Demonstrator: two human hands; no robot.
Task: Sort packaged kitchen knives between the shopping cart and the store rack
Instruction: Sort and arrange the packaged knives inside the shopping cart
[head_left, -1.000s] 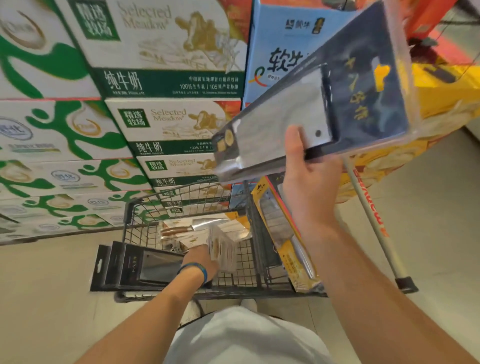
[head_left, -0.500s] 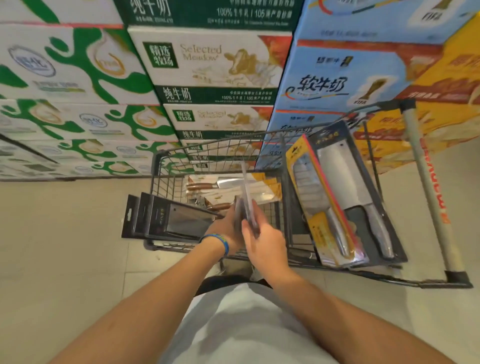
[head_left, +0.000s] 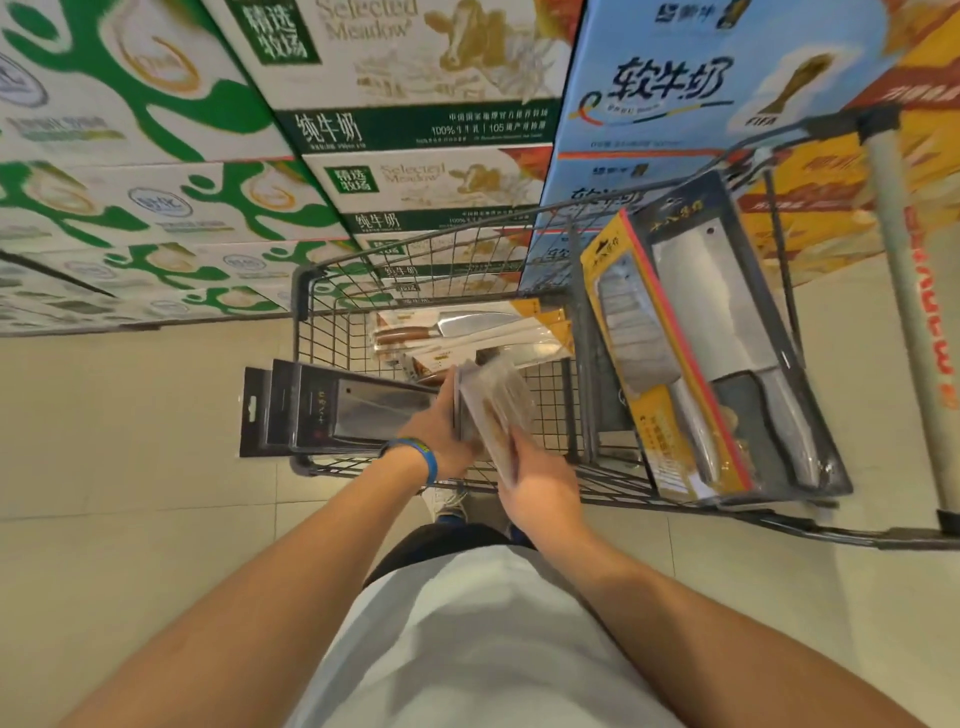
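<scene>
Right hand (head_left: 540, 493) grips the clear pack (head_left: 493, 410) above the near edge of the cart (head_left: 353, 472) — left hand (head_left: 439, 434) fingers hidden, can't tell; lift straight, clear of wire.

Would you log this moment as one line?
left hand, right hand: hold clear knife pack | over cart | black cleaver pack in rear compartment

Head view, steeply downward, close over cart (head_left: 306, 291)
</scene>
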